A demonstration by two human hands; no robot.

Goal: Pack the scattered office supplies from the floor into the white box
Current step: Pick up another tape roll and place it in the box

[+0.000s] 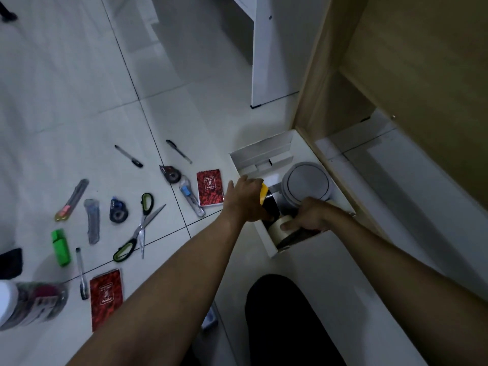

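Note:
The white box (pixel 264 235) stands on the floor against a wooden cabinet. Inside it lies a round grey lidded container (pixel 306 182). My left hand (pixel 244 199) grips a yellow-and-black tape roll (pixel 269 202) at the box's left wall. My right hand (pixel 313 215) holds a cream tape roll (pixel 280 228) in the box's near corner. Left of the box on the tiles lie two red notebooks (pixel 210 187) (pixel 106 297), scissors (pixel 138 228), several pens (pixel 128 156), a green highlighter (pixel 61 247), two correction tapes (pixel 118 210) and cutters (pixel 92 220).
A wooden cabinet (pixel 396 88) rises right of the box, with a white furniture leg (pixel 274 62) behind. A clear jar with a white lid (pixel 29 303) lies at the lower left, beside a black object (pixel 10 264). My dark-clothed knee (pixel 285 320) is below the box.

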